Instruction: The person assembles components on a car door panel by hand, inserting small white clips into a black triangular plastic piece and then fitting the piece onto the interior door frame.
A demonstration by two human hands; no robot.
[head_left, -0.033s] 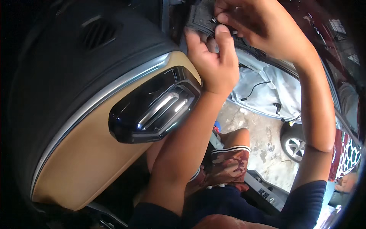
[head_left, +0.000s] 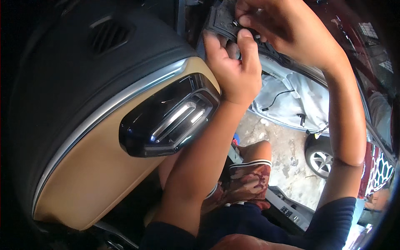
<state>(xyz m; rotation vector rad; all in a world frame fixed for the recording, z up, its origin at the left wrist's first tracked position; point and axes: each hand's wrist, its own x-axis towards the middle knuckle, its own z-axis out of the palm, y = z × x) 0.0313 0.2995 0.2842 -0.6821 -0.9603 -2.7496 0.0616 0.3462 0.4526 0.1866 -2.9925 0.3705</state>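
High in the picture, a dark, flat, ridged trim piece (head_left: 220, 17) is between my two hands. My left hand (head_left: 236, 73) grips its lower edge, with the thumb on the face and the fingers curled underneath. A small shiny metal clip (head_left: 236, 23) sits on the piece, just above my left thumb. From the right, my right hand (head_left: 287, 29) bends over the piece, its fingers pinched together beside the clip. What those fingertips hold is hidden from me. A small pale peg (head_left: 257, 37) shows just below my right hand.
On the left, a dashboard (head_left: 146, 46) with an air vent (head_left: 107, 35), tan panel (head_left: 83, 175) and glossy black housing (head_left: 166, 121) stands close to my left forearm. At right are a door (head_left: 291, 100) with white lining and hanging wires, a wheel (head_left: 320, 158), and dark red bodywork (head_left: 354, 29).
Both hands keep their grip on the trim piece. My left hand and the piece sit very slightly lower and further right in the picture.
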